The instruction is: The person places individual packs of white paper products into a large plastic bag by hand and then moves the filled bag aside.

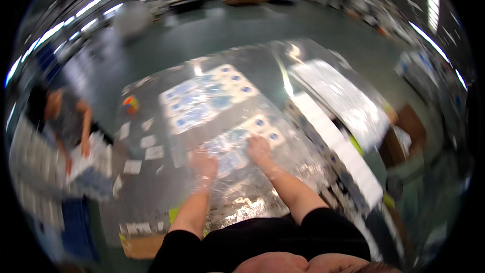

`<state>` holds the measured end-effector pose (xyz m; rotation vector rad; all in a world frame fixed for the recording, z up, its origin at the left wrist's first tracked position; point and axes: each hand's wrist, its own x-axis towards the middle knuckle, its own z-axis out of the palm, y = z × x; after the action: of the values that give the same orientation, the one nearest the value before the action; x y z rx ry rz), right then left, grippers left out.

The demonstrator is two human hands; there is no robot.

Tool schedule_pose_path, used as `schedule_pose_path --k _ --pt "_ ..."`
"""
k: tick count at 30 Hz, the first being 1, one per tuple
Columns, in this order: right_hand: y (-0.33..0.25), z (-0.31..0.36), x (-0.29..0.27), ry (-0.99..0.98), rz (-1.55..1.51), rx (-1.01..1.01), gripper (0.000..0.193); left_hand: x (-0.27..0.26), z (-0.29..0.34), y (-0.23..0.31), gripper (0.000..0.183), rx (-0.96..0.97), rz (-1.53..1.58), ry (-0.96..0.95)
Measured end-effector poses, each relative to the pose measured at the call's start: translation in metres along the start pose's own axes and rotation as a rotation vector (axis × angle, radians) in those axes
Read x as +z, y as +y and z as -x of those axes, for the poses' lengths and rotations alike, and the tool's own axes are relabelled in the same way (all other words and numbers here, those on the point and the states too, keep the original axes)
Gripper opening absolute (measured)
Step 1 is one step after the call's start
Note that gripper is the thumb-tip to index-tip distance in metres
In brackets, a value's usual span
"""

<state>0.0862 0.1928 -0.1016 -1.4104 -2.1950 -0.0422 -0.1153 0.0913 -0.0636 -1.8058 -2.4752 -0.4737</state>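
A film-wrapped pack point(228, 146) with blue and cream prints lies on the shiny film-covered table in front of me. My left hand point(203, 165) is at its left edge, fingers curled in against the clear film. At the right edge, my right hand point(259, 149) looks closed on the same pack. Both hands are blurred, so single fingers do not show sharply. Just beyond lies a larger film-wrapped stack point(207, 96) with similar blue-and-cream prints.
Small white paper pieces point(148, 141) and an orange tape roll point(130, 103) lie at the table's left. A long white strip point(338, 146) and silvery wrapped bundle point(343, 96) occupy the right, near a cardboard box point(404, 139). Another person point(70, 126) handles white packs at left.
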Motion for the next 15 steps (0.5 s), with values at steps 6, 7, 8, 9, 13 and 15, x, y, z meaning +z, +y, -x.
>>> schedule_pose_path --k 6,7,8,9,13,15 --pt "0.018 0.094 -0.030 -0.089 -0.164 -0.140 0.043 0.022 -0.005 0.009 0.051 0.026 -0.098 0.078" --pt "0.025 0.110 -0.040 -0.050 -0.271 -0.123 0.039 0.020 -0.004 0.013 0.050 0.001 -0.109 0.080" --pt "0.041 0.121 -0.053 -0.166 -0.231 -0.041 0.034 0.024 -0.006 0.015 0.049 0.028 -0.104 0.080" --pt "0.062 0.130 -0.067 -0.286 -0.198 0.037 0.031 0.027 -0.008 0.011 0.049 0.048 -0.102 0.080" --pt "0.157 0.169 -0.131 -0.325 0.035 0.573 0.022 0.029 -0.004 0.003 0.047 0.099 -0.067 0.131" --pt "0.239 0.205 -0.174 0.055 0.193 0.707 0.024 0.035 -0.009 0.006 0.047 0.145 -0.062 0.124"
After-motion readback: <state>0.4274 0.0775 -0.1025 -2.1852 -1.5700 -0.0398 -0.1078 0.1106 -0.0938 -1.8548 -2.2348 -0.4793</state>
